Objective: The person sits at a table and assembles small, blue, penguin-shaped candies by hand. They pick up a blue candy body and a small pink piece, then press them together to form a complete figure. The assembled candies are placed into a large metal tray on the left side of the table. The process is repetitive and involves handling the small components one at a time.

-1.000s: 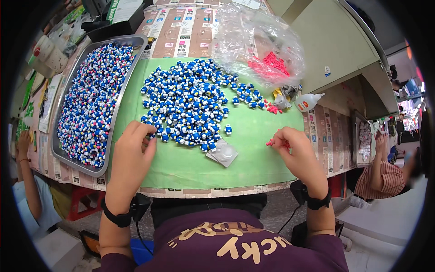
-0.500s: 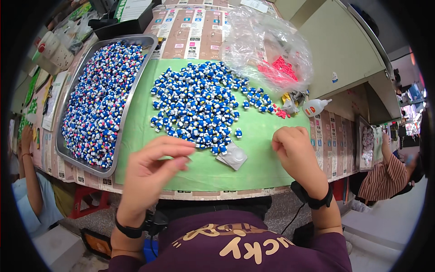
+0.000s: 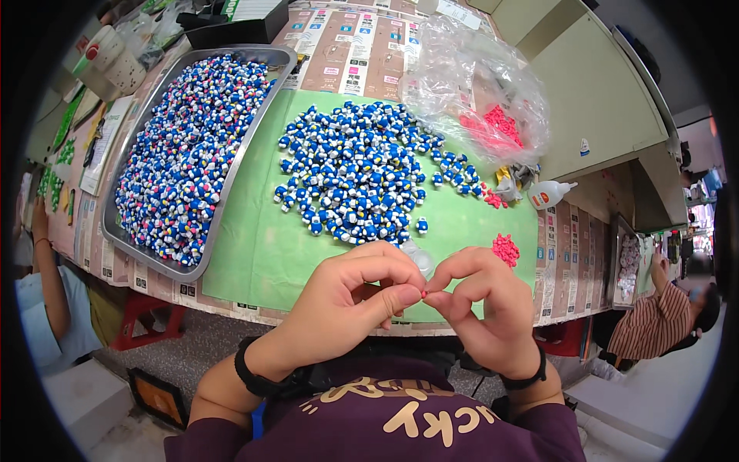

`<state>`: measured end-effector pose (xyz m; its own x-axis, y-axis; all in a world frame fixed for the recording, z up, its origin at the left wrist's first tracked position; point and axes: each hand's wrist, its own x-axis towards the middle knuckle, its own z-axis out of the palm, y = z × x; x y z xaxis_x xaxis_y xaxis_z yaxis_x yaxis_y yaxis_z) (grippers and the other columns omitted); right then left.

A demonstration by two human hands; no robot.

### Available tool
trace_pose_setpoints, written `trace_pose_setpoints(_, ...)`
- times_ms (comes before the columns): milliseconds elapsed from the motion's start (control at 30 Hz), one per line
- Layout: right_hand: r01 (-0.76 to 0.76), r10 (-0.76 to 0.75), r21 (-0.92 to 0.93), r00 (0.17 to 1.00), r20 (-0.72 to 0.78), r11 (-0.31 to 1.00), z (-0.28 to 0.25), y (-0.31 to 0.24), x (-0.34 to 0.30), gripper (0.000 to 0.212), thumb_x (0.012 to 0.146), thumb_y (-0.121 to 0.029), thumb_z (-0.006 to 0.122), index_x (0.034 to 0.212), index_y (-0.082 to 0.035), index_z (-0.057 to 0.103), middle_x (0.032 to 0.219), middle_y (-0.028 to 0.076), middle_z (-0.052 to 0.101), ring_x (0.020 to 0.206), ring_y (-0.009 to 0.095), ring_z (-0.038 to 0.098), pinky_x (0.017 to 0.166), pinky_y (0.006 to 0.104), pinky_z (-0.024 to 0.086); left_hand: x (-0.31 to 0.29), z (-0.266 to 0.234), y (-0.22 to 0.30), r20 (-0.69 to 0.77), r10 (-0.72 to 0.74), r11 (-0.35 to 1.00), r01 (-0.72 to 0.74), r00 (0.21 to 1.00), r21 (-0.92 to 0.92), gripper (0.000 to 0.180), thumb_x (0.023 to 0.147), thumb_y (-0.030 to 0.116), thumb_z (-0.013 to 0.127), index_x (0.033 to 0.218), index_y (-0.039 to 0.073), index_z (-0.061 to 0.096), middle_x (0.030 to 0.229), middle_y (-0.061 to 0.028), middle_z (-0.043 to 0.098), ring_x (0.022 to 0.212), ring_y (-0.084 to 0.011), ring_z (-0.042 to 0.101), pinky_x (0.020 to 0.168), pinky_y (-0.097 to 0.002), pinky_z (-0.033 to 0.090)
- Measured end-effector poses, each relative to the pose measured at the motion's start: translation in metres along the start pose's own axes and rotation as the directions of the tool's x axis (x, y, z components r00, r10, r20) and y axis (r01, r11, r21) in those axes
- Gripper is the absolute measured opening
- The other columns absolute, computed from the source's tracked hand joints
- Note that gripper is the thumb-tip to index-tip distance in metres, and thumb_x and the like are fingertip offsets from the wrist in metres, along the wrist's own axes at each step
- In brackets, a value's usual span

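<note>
My left hand (image 3: 350,296) and my right hand (image 3: 489,308) meet over the near edge of the green sheet (image 3: 254,262). Their fingertips close together on a tiny pinkish-red piece (image 3: 423,293), mostly covered by the fingers. Just beyond them, a small round clear dish (image 3: 418,257) is partly hidden. Farther off spreads a heap of small blue-and-white figures (image 3: 350,169) with yellow spots. To the right of my right hand lies a little pile of pink pieces (image 3: 506,250). More pink pieces (image 3: 495,199) sit at the heap's right end.
A metal tray (image 3: 223,202) full of similar figures stands at left. A clear plastic bag (image 3: 443,69) with pink pieces lies at the back right, near a small white squeeze bottle (image 3: 548,194) and a beige cabinet (image 3: 585,115). Other people work at both sides.
Both hands have come together, the left moving right and nearer to me, the right moving nearer to me. They now pinch a pinkish-red piece. The pink pile at right has come into sight.
</note>
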<state>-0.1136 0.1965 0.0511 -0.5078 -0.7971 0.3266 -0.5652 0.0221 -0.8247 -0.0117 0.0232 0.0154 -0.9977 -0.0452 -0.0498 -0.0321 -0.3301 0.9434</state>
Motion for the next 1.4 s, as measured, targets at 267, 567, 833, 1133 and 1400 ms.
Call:
trace_pose_setpoints(267,-0.045,0.049,-0.020,0.951,0.304,0.999,-0.020,-0.004,0.011,0.024,0.076,0.013,0.066,0.078,-0.005,0.050,0.089,0.009,0.063,0.079,0.021,0.061,0.071,0.0311,0.048,0.000,-0.003,-0.003,0.130,-0.032,0.981,0.006,0.991,0.195,0.008,0.094,0.002,0.060,0.098,-0.002,0.066,0.101,-0.0054,0.060,0.083,-0.0099,0.059,0.068,-0.0228,0.051)
trace_pose_setpoints(567,-0.088,0.196,-0.309,0.920,0.339,0.947,-0.019,0.034,0.028,0.018,0.074,0.010,0.057,0.080,-0.004,0.047,0.081,0.008,0.055,0.083,0.028,0.056,0.081,0.0358,0.040,-0.015,-0.027,0.001,-0.262,-0.017,1.000,0.011,0.965,-0.025,0.021,0.092,-0.003,0.060,0.112,-0.006,0.064,0.114,-0.0120,0.064,0.100,-0.0168,0.065,0.088,-0.0284,0.053)
trace_pose_setpoints(833,-0.049,0.171,-0.348,0.929,0.328,0.936,-0.012,0.034,0.034,0.020,0.071,0.011,0.052,0.079,-0.007,0.048,0.078,0.007,0.053,0.081,0.028,0.055,0.076,0.0371,0.037,-0.024,-0.044,-0.001,-0.246,0.040,0.998,-0.027,0.968,0.057,0.019,0.089,-0.004,0.064,0.109,-0.003,0.067,0.111,-0.0118,0.065,0.097,-0.0184,0.067,0.082,-0.0283,0.055)
trace_pose_setpoints(1133,-0.170,0.140,0.164,0.974,0.180,0.972,-0.006,0.004,0.035,0.026,0.085,0.012,0.058,0.078,-0.007,0.043,0.091,0.006,0.053,0.081,0.012,0.050,0.075,0.0261,0.042,-0.008,-0.012,-0.002,-0.263,0.033,0.967,-0.098,0.964,-0.236,0.021,0.088,-0.007,0.065,0.108,-0.006,0.059,0.104,-0.0118,0.064,0.095,-0.0246,0.070,0.079,-0.0288,0.059)
trace_pose_setpoints(1400,-0.100,0.107,0.259,0.994,-0.014,0.961,0.013,-0.003,0.025,0.024,0.081,0.013,0.061,0.078,-0.006,0.045,0.089,0.008,0.053,0.081,0.017,0.053,0.073,0.0282,0.044,-0.004,0.000,-0.005,-0.246,0.248,0.953,-0.282,0.937,-0.113,0.024,0.085,-0.010,0.068,0.108,-0.004,0.060,0.104,-0.0092,0.063,0.098,-0.0171,0.067,0.088,-0.0281,0.056)
